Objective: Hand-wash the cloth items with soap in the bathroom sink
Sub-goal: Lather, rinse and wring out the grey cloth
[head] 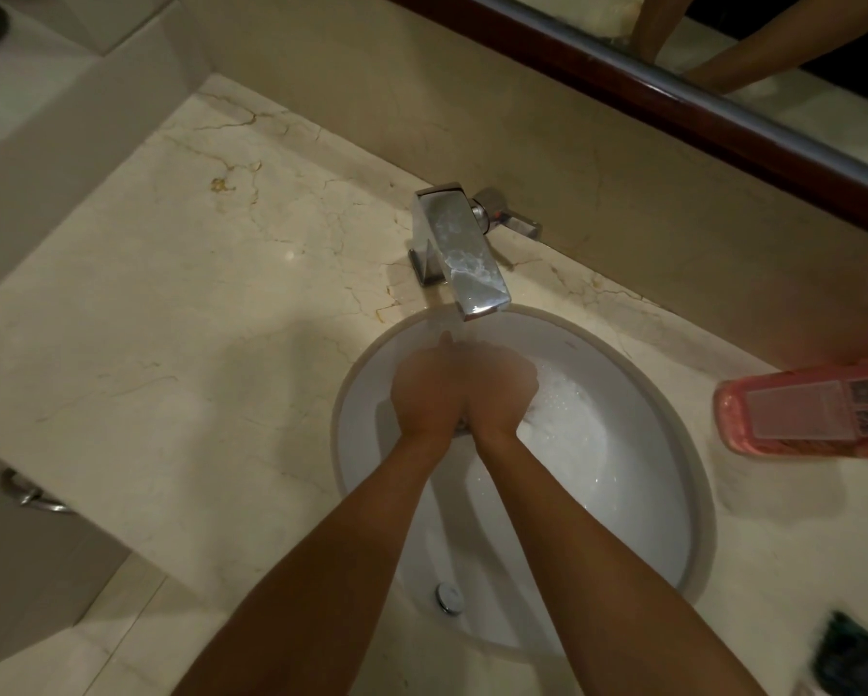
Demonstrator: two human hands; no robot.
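My left hand (424,389) and my right hand (502,384) are pressed side by side in the white sink (638,494), right under the water running from the chrome faucet (464,258). Both hands are blurred. One left finger stretches toward the stream; the right fingers bend down out of sight. No cloth shows between them. Foamy water (567,409) lies in the basin to the right of my hands. A pink soap bottle (813,409) lies on its side on the counter at the right. A dark item (854,655), perhaps cloth, sits at the bottom right corner.
The marble counter (196,319) spreads wide to the left of the sink. An overflow fitting (448,597) sits in the near basin wall. A mirror with a dark wooden frame (673,92) runs along the back wall. A metal handle (35,494) sticks out below the counter's left edge.
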